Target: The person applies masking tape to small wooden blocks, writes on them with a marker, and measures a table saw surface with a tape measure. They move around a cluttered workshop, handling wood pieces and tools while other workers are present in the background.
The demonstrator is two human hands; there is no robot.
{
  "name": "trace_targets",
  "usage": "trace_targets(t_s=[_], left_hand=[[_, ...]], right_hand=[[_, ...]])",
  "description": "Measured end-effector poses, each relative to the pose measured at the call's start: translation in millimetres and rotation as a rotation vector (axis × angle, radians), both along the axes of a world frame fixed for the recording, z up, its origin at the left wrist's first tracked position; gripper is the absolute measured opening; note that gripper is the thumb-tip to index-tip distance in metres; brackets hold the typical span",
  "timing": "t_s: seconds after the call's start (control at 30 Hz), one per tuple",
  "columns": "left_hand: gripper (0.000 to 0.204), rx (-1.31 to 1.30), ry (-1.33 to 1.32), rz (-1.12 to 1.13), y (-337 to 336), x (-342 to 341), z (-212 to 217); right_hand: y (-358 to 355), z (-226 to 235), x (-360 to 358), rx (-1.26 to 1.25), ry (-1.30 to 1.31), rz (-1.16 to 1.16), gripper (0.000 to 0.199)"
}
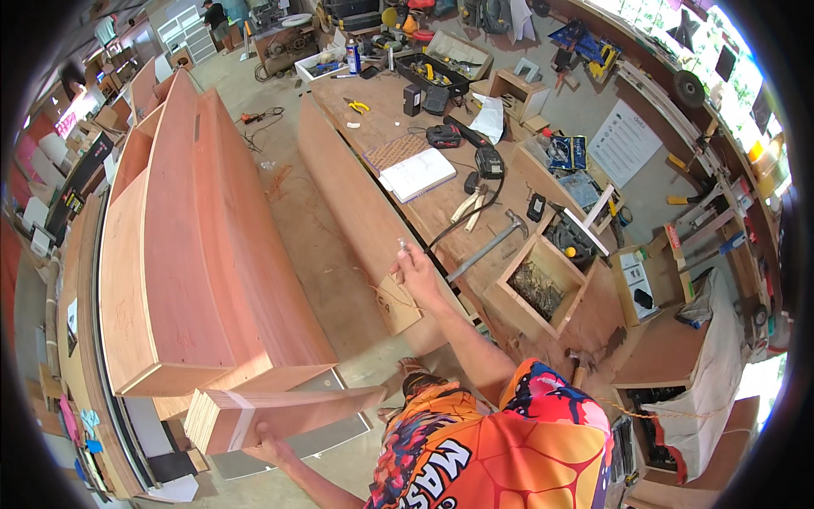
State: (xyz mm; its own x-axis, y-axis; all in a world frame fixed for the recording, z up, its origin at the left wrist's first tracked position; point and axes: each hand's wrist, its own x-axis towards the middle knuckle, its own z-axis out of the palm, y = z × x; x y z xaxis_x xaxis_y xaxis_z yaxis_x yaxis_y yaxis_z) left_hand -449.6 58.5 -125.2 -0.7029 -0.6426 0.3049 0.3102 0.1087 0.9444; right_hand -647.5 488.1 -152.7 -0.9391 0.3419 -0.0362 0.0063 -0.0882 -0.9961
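Head view: one right hand point(415, 271), fingertips pinching a small metallic piece point(402, 243) near the desk point(339, 106) edge; one left hand point(271, 447), against the near side of a banded stack of wood panels point(301, 409), low beside a long cabinet point(242, 254), grip unclear. Step, as judged: steadying the stack. Next move: probably a firm left hold, the piece kept pinched.

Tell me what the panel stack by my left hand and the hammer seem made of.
Panel stack: probably plywood with a smooth reddish face, judging by pale striped edges. Hammer: likely metal, judging by its dull grey colour, handle possibly painted.
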Motion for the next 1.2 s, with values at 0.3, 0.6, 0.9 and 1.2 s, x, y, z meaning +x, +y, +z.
trace_targets(t_s=[0.3, 0.6, 0.9, 1.2], left_hand=[[0.097, 0.009, -0.045, 0.117, 25.0, -18.1, 6.4], [0.091, 0.092, -0.093, 0.232, -10.0, 1.6, -78.3], [0.071, 0.218, -0.122, 0.322, -16.5, 39.0, -99.2], [0.061, 0.171, 0.04, 0.157, 22.1, -19.4, -11.3]], right_hand=[[92.0, 4.8, -48.1, -0.173, -0.054, -0.17, 0.062], [248.1, -97.3, -95.3, 0.153, -0.049, -0.656, 0.101], [195.0, -97.4, -190.1, 0.367, -0.191, -0.398, 0.066], [207.0, -143.3, -264.6, 1.316, -0.647, -0.69, 0.113]])
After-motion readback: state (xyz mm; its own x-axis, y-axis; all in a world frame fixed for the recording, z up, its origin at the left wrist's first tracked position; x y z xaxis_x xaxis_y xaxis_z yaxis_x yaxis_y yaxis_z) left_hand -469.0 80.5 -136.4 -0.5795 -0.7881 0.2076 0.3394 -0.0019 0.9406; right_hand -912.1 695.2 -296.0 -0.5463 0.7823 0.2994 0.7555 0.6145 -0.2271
